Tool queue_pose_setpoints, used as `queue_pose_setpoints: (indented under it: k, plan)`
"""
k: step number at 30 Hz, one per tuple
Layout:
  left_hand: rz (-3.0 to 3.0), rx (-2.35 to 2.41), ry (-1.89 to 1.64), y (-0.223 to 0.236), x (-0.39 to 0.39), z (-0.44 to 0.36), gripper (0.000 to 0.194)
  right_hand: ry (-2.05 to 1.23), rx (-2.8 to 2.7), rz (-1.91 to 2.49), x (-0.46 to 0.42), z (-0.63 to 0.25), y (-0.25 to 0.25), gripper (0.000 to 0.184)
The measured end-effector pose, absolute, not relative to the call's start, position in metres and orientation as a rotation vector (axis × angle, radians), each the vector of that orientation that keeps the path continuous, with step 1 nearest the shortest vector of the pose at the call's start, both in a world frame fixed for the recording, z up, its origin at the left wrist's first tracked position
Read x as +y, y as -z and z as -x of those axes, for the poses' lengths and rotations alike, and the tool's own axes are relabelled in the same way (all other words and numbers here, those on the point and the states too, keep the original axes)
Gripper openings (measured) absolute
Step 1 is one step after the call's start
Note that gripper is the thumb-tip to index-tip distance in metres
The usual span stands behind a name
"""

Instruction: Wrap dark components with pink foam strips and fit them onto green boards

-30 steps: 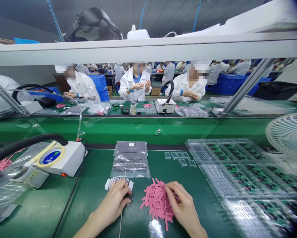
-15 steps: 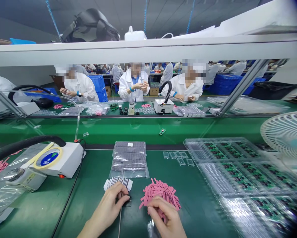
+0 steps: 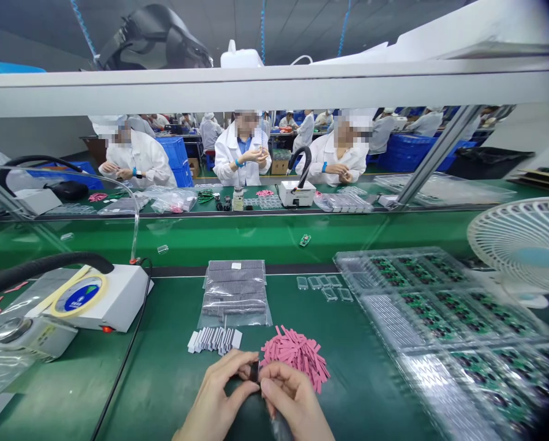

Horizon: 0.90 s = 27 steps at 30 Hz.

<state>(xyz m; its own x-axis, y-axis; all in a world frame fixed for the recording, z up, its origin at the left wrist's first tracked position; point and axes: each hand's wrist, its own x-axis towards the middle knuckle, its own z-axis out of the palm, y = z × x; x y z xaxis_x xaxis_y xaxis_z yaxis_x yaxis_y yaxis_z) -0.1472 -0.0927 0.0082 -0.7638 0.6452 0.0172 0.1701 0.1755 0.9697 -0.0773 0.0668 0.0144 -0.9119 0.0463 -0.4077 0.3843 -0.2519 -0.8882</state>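
Observation:
My left hand (image 3: 223,392) pinches a small black piece (image 3: 254,372) between thumb and fingers, just in front of the pink pile. Close beside it is my right hand (image 3: 289,398), its fingers closed and meeting the black piece's right side. A greyish, shiny object (image 3: 280,427) shows below the right palm; its kind and how it is held are unclear. Pink strips (image 3: 297,355) lie heaped right behind the right hand. Beyond my left hand lies a row of white strips with dark bands (image 3: 213,340).
Behind the strips lies a clear bag of grey striped pieces (image 3: 234,291). Small clear cases (image 3: 324,285) sit right of it. Trays with green circuit boards (image 3: 434,312) and a fan (image 3: 522,251) stand right; a white box with black hose (image 3: 118,294) stands left. Co-workers sit opposite.
My hands have come together: the left moved right, off the white strips, with the black piece; the right moved slightly left and down from the pink pile. The view shifted a little.

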Motion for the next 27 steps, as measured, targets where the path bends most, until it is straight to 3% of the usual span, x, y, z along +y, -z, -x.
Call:
queue_pose_setpoints:
  k: [6,17,21,27]
  plan:
    - [-0.963,2.1,-1.537,-0.01,-0.093,0.145,0.033,2.204,1.818,-0.553,0.068,0.078,-0.014,0.064]
    - [-1.041,2.147,-1.689,-0.003,-0.088,0.137,0.033,2.046,2.079,-0.456,0.067,0.071,-0.017,0.021]
    - [-0.91,2.06,-1.726,-0.002,-0.085,0.134,0.029,1.862,2.311,-0.392,0.069,0.066,-0.013,0.006]
    - [-0.2,1.646,-2.004,0.0,-0.084,0.128,0.036,1.325,3.057,-0.18,0.102,0.053,-0.007,0.011]
